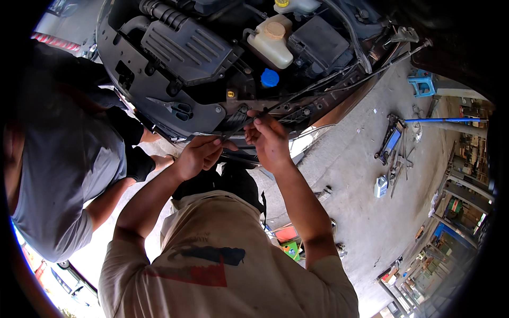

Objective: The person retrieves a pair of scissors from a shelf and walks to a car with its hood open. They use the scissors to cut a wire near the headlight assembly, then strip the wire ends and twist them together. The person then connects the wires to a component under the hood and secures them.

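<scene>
Both hands are raised over the front edge of a car's open engine bay. My left hand [200,158] pinches a thin black cable-like strand [233,132] between thumb and fingers. Just to its right and slightly higher, my right hand [269,139] has its fingers curled and pinched on the same strand. From there the strand runs up and to the right along the front of the bay. Scissors [177,109] with dark handles lie on the black front panel [199,117], left of my hands. A blue cap [269,78] sits beyond my right hand.
A black ribbed air filter box [183,50] and a whitish reservoir [270,42] fill the bay. Another person [69,153] in a grey shirt stands close on my left. On the right floor are a floor jack [392,138], a whitish jug [380,186] and a blue stool [422,84].
</scene>
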`<act>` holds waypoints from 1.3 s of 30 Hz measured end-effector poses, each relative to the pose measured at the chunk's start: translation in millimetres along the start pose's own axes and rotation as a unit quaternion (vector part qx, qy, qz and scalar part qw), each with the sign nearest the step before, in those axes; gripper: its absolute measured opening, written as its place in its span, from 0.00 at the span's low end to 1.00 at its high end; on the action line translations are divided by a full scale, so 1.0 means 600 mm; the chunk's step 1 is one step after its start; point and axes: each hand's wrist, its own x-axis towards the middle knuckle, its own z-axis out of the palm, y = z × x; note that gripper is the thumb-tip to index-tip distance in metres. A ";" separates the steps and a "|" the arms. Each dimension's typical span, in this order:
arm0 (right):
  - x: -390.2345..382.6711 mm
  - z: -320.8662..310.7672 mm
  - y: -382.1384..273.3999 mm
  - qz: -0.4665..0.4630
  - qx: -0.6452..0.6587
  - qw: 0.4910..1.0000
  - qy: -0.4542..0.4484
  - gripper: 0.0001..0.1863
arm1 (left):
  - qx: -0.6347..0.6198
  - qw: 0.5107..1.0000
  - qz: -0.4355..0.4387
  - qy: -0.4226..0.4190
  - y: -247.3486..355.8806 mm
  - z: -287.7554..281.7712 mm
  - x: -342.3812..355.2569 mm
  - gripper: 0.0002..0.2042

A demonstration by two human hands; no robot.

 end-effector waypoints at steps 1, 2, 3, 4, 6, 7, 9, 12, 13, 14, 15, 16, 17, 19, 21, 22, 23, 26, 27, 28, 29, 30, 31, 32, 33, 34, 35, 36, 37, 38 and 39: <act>-0.001 -0.001 0.008 0.002 0.015 1.000 0.007 0.12 | -0.031 0.999 -0.030 0.000 0.000 -0.002 0.001 0.20; -0.002 -0.002 0.017 0.004 0.031 0.999 0.015 0.13 | -0.050 0.997 -0.052 -0.012 -0.005 -0.006 0.005 0.20; -0.005 -0.006 0.022 -0.002 0.064 0.998 0.023 0.13 | -0.067 0.995 -0.072 -0.029 -0.009 -0.010 0.013 0.20; -0.008 -0.009 0.028 -0.009 0.099 0.995 0.032 0.13 | -0.082 0.991 -0.092 -0.046 -0.009 -0.013 0.017 0.20; -0.010 -0.017 0.032 -0.016 0.145 0.988 0.040 0.15 | -0.101 0.987 -0.115 -0.047 -0.007 -0.013 0.017 0.20; -0.009 -0.020 0.033 -0.016 0.158 0.987 0.040 0.16 | -0.114 0.985 -0.124 -0.044 -0.009 -0.012 0.018 0.20; -0.009 -0.018 0.031 -0.018 0.163 0.985 0.046 0.17 | -0.125 0.981 -0.145 -0.042 -0.009 -0.011 0.019 0.21; -0.008 -0.016 0.028 -0.023 0.145 0.987 0.062 0.17 | -0.154 0.972 -0.160 -0.072 -0.007 -0.016 0.025 0.21; -0.006 -0.018 0.028 -0.024 0.142 0.987 0.066 0.17 | -0.159 0.970 -0.168 -0.076 -0.003 -0.014 0.027 0.21; -0.005 -0.022 0.027 -0.025 0.139 0.988 0.069 0.16 | -0.163 0.968 -0.176 -0.081 0.005 -0.010 0.028 0.22; -0.005 -0.025 0.029 -0.025 0.144 0.987 0.061 0.16 | -0.169 0.965 -0.185 -0.082 0.009 -0.008 0.025 0.22; -0.006 -0.030 0.029 -0.025 0.148 0.987 0.052 0.16 | -0.167 0.965 -0.184 -0.082 0.009 -0.005 0.025 0.21; -0.008 -0.033 0.028 -0.025 0.153 0.987 0.043 0.16 | -0.166 0.966 -0.183 -0.081 0.009 -0.001 0.027 0.21; -0.020 -0.028 0.022 -0.032 0.171 0.984 0.041 0.15 | -0.120 0.977 -0.163 -0.068 0.008 0.005 0.025 0.19; -0.028 -0.035 0.023 -0.039 0.181 0.982 0.030 0.16 | -0.034 0.991 -0.121 -0.050 -0.003 0.016 0.023 0.17; -0.027 -0.048 0.031 -0.044 0.182 0.982 0.019 0.17 | 0.020 0.993 -0.098 -0.061 -0.007 0.020 0.023 0.16; -0.028 -0.056 0.033 -0.048 0.182 0.982 0.009 0.19 | 0.075 0.992 -0.074 -0.071 -0.011 0.024 0.022 0.15; -0.034 -0.053 0.022 -0.027 0.185 0.982 0.014 0.21 | 0.190 0.980 -0.034 -0.039 -0.012 0.042 0.014 0.12; -0.036 -0.050 0.020 -0.024 0.182 0.983 0.021 0.21 | 0.220 0.975 -0.026 -0.021 -0.010 0.050 0.011 0.11; -0.037 -0.047 0.019 -0.021 0.179 0.983 0.028 0.21 | 0.277 0.961 0.010 -0.004 -0.007 0.052 0.008 0.10; -0.038 -0.046 0.019 -0.018 0.176 0.984 0.036 0.21 | 0.332 0.942 0.045 0.013 -0.003 0.053 0.006 0.09; -0.038 -0.046 0.020 -0.018 0.172 0.984 0.035 0.21 | 0.385 0.919 0.079 0.030 -0.001 0.055 0.004 0.07; -0.038 -0.045 0.023 -0.018 0.169 0.985 0.034 0.21 | 0.431 0.894 0.118 0.041 0.001 0.056 0.003 0.07; -0.039 -0.044 0.026 -0.017 0.166 0.985 0.033 0.21 | 0.476 0.864 0.155 0.052 0.002 0.056 0.000 0.06; -0.039 -0.041 0.026 -0.012 0.161 0.986 0.042 0.21 | 0.519 0.830 0.194 0.062 0.003 0.055 0.000 0.06; -0.040 -0.037 0.026 -0.006 0.158 0.986 0.052 0.21 | 0.529 0.821 0.200 0.076 0.000 0.054 0.000 0.05; -0.040 -0.034 0.028 -0.001 0.156 0.986 0.062 0.20 | 0.539 0.812 0.206 0.089 -0.004 0.051 0.001 0.05; -0.038 -0.036 0.029 -0.004 0.153 0.986 0.068 0.20 | 0.550 0.801 0.213 0.101 -0.005 0.053 0.005 0.05; -0.036 -0.039 0.031 -0.008 0.151 0.986 0.074 0.20 | 0.569 0.791 0.196 0.109 -0.004 0.057 0.007 0.05; -0.035 -0.044 0.032 -0.012 0.151 0.985 0.081 0.19 | 0.589 0.780 0.178 0.115 -0.003 0.064 0.007 0.06; -0.039 -0.041 0.026 -0.015 0.158 0.984 0.083 0.15 | 0.611 0.766 0.164 0.115 -0.001 0.068 0.007 0.07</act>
